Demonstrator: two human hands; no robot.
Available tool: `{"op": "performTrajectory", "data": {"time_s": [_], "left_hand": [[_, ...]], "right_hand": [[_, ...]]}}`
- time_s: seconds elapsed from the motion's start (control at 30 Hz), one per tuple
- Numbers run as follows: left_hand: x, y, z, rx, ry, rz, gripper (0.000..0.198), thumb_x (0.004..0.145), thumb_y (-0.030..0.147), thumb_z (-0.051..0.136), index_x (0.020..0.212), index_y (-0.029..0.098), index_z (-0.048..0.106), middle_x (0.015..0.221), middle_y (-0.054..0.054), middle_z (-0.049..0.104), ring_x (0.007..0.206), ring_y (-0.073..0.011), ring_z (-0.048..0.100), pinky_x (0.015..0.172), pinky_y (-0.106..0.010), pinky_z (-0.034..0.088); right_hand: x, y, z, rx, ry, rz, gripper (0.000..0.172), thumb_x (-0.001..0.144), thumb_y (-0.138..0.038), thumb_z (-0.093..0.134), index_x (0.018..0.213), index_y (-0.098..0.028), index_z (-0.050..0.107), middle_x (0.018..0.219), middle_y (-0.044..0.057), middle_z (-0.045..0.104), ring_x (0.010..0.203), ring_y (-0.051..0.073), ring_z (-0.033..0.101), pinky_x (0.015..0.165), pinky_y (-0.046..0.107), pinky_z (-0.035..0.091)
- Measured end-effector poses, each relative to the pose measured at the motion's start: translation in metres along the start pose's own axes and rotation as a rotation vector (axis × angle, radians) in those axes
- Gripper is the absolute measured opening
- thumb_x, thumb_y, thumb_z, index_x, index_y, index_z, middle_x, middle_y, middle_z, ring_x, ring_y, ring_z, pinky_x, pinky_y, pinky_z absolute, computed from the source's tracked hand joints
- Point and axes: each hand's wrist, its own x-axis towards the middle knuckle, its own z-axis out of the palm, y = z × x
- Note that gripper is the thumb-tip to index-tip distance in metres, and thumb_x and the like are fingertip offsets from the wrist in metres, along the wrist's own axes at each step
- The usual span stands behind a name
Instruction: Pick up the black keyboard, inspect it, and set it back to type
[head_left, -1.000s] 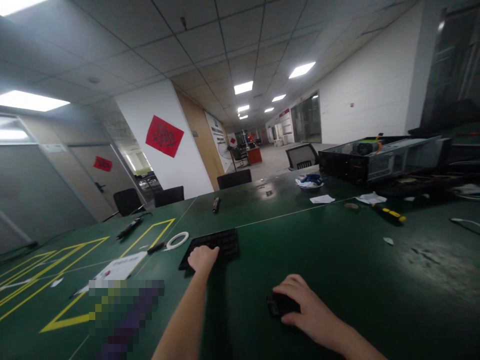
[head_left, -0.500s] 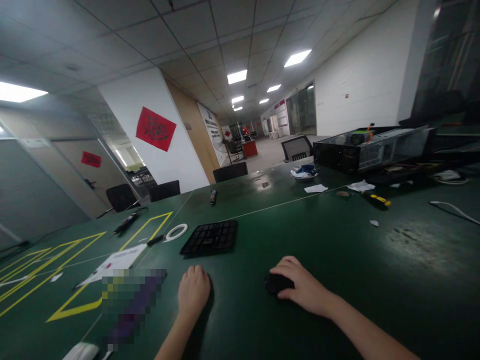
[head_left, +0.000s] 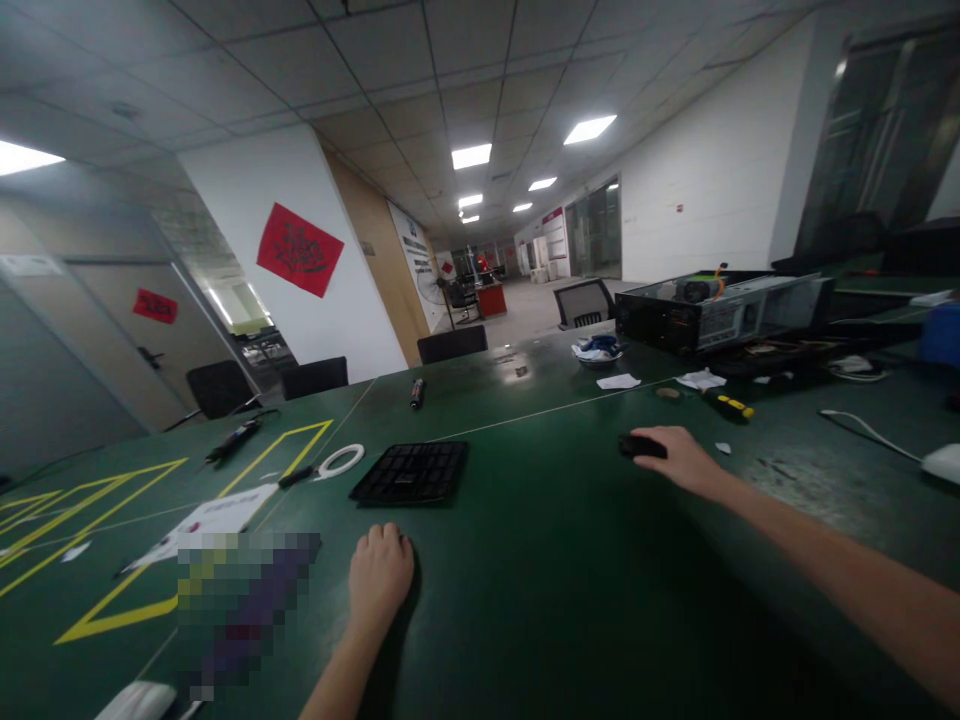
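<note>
My left hand point(head_left: 380, 575) rests on the green table point(head_left: 540, 560) as a loose fist with nothing in it, a little in front of a black grid-like panel point(head_left: 411, 472). My right hand point(head_left: 675, 455) is stretched out far to the right across the table. Its fingers are closed over a small black object point(head_left: 637, 446) that lies on the table top.
An open computer case point(head_left: 716, 312) stands at the back right, with a yellow-handled screwdriver point(head_left: 726, 404), paper scraps and a bowl point(head_left: 598, 349) near it. A white cable ring point(head_left: 339, 460), pens and a paper sheet point(head_left: 217, 515) lie left. Black chairs point(head_left: 450, 345) line the far edge.
My left hand came back from the black panel and settled in a fist. My right hand slid the small black object away from me, to the far right.
</note>
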Motion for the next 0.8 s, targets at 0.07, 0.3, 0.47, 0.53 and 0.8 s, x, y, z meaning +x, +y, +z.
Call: {"op": "performTrajectory", "data": {"time_s": [0.07, 0.3, 0.47, 0.53, 0.8], "left_hand": [[0.000, 0.001, -0.001, -0.002, 0.004, -0.005, 0.025, 0.080, 0.025, 0.034, 0.079, 0.012, 0.056, 0.078, -0.010, 0.055, 0.075, -0.0229, 0.052, 0.066, -0.031, 0.035], [0.000, 0.003, -0.002, -0.024, -0.011, -0.043, 0.025, 0.080, 0.026, 0.034, 0.080, 0.013, 0.056, 0.080, -0.009, 0.055, 0.077, -0.0213, 0.052, 0.069, -0.030, 0.035], [-0.002, 0.005, -0.006, 0.019, -0.008, -0.138, 0.032, 0.082, 0.033, 0.033, 0.087, 0.011, 0.054, 0.085, -0.012, 0.055, 0.080, -0.0235, 0.052, 0.069, -0.031, 0.036], [-0.003, 0.005, -0.007, 0.023, -0.055, -0.184, 0.034, 0.082, 0.034, 0.031, 0.085, 0.011, 0.055, 0.084, -0.012, 0.056, 0.080, -0.0248, 0.053, 0.067, -0.032, 0.037], [-0.001, 0.001, -0.004, -0.121, -0.220, -0.195, 0.039, 0.085, 0.032, 0.027, 0.082, 0.011, 0.059, 0.082, -0.012, 0.061, 0.081, -0.0233, 0.058, 0.068, -0.030, 0.040]], "right_hand": [[0.007, 0.040, -0.010, -0.102, 0.083, 0.143, 0.050, 0.071, -0.040, 0.045, 0.113, -0.013, 0.046, 0.113, 0.012, 0.052, 0.105, 0.026, 0.044, 0.093, 0.042, 0.031], [-0.005, 0.092, -0.008, -0.345, 0.243, 0.466, 0.057, 0.071, -0.045, 0.036, 0.114, -0.009, 0.047, 0.116, 0.020, 0.047, 0.106, 0.041, 0.037, 0.086, 0.058, 0.026], [-0.010, 0.088, -0.002, -0.531, 0.413, 0.417, 0.063, 0.073, -0.050, 0.029, 0.121, -0.010, 0.037, 0.125, 0.018, 0.038, 0.118, 0.036, 0.023, 0.092, 0.061, 0.015], [-0.010, 0.090, -0.003, -0.497, 0.305, 0.454, 0.058, 0.075, -0.045, 0.027, 0.120, -0.009, 0.037, 0.120, 0.019, 0.044, 0.116, 0.037, 0.026, 0.092, 0.064, 0.012], [-0.013, 0.048, -0.004, -0.397, 0.299, 0.387, 0.054, 0.076, -0.044, 0.033, 0.117, -0.009, 0.041, 0.101, 0.020, 0.055, 0.102, 0.035, 0.042, 0.091, 0.052, 0.023]]}}
